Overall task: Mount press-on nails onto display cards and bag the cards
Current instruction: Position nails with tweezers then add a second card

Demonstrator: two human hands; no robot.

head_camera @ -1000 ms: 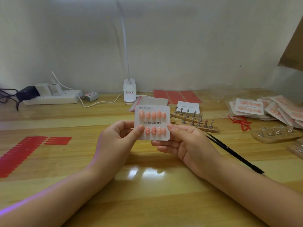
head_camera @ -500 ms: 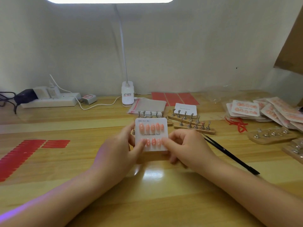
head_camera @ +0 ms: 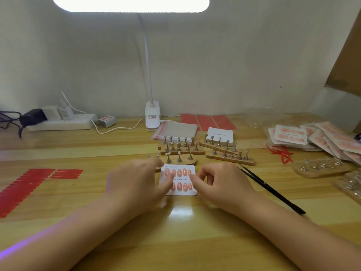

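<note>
While the display card (head_camera: 180, 179) lies flat on the wooden counter (head_camera: 117, 222) at the centre of the view, both hands sit at its edges. The left hand (head_camera: 136, 184) is at the card's nine o'clock, blurred, its thumb lying across the card's left part; I cannot tell whether that grip is clamped on the card or merely resting on it. The right hand (head_camera: 222, 184) is at three o'clock, fingers curled, thumb and forefinger tips at the card's right edge, seemingly pinching it. The card carries two rows of pink press-on nails (head_camera: 179, 172) with printed words between them.

At twelve o'clock from the card stand wooden nail holders (head_camera: 180, 150) with metal pegs, and beyond them a stack of clear bags (head_camera: 175, 130) and the lamp base (head_camera: 152, 116). A black brush (head_camera: 269, 189) lies at three o'clock past the right hand. Bagged cards (head_camera: 312, 137) are piled at two o'clock. Red sticker strips (head_camera: 25, 186) lie at nine o'clock.
</note>
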